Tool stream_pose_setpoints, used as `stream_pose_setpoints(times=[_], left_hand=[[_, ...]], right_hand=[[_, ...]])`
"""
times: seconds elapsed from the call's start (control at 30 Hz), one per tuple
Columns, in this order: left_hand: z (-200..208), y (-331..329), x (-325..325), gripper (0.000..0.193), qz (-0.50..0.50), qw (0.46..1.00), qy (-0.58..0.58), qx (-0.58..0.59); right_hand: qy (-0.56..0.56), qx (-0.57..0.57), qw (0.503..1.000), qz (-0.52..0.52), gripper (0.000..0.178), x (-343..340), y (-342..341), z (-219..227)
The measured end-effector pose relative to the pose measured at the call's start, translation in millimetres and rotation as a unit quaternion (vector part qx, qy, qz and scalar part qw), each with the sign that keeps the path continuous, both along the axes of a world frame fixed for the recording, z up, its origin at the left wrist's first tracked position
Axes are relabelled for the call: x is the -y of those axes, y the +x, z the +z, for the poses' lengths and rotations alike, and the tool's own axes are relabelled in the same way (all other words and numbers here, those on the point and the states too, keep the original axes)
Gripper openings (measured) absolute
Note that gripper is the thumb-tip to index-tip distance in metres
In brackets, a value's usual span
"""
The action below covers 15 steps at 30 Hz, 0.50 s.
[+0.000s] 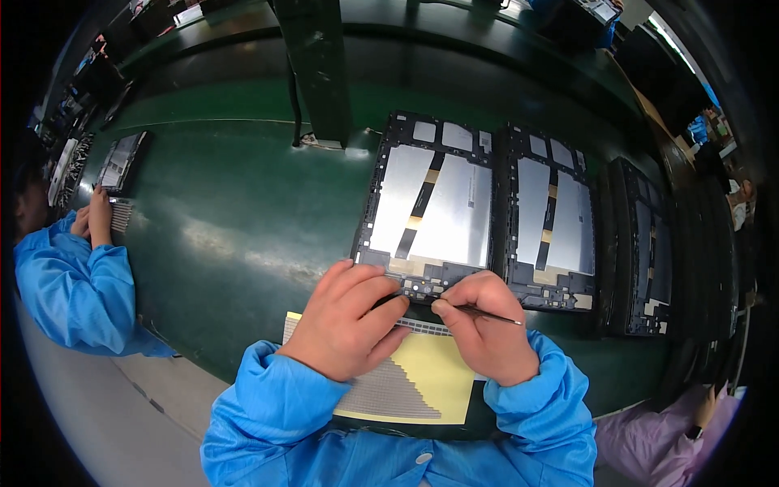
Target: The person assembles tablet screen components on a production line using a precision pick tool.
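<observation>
A tablet-like device (434, 207) lies with its inner side up, showing silver panels, a black ribbon strip and a dark lower edge with small parts. At that lower edge my left hand (349, 321) rests with its fingers stretched out over the frame. My right hand (487, 325) pinches a thin dark rod-like tool (495, 315), its front end against the device's lower edge. The tip of the tool is hidden by my fingers. Under my hands lies a yellow sheet (446, 373) with rows of small grey stickers, partly covered by my left hand.
A second similar device (552, 211) lies close on the right, and a dark stack of more devices (645, 243) stands beyond it. A green post (316, 73) rises from the green table (227, 203). A person in blue (77, 284) works at the far left; a purple sleeve (657, 442) shows lower right.
</observation>
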<state>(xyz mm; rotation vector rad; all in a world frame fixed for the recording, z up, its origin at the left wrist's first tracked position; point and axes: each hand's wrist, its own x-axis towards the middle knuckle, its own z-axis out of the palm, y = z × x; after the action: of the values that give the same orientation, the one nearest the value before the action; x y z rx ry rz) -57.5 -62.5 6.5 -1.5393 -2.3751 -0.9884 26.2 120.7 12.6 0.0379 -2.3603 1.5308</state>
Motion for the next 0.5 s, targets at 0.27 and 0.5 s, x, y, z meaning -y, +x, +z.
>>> stream_pose_setpoints(times=[0.27, 0.5], left_hand=[[1.1, 8.4, -5.7, 0.042, 0.035, 0.996, -0.08, 0.01], [-12.6, 3.4, -6.8, 0.034, 0.022, 0.998, -0.05, -0.017]], right_hand=[[0.04, -0.047, 0.998, 0.002, 0.016, -2.0, 9.4, 1.9], [-0.267, 0.179, 0.946, 0.037, 0.018, 10.1, 46.8, 0.9]])
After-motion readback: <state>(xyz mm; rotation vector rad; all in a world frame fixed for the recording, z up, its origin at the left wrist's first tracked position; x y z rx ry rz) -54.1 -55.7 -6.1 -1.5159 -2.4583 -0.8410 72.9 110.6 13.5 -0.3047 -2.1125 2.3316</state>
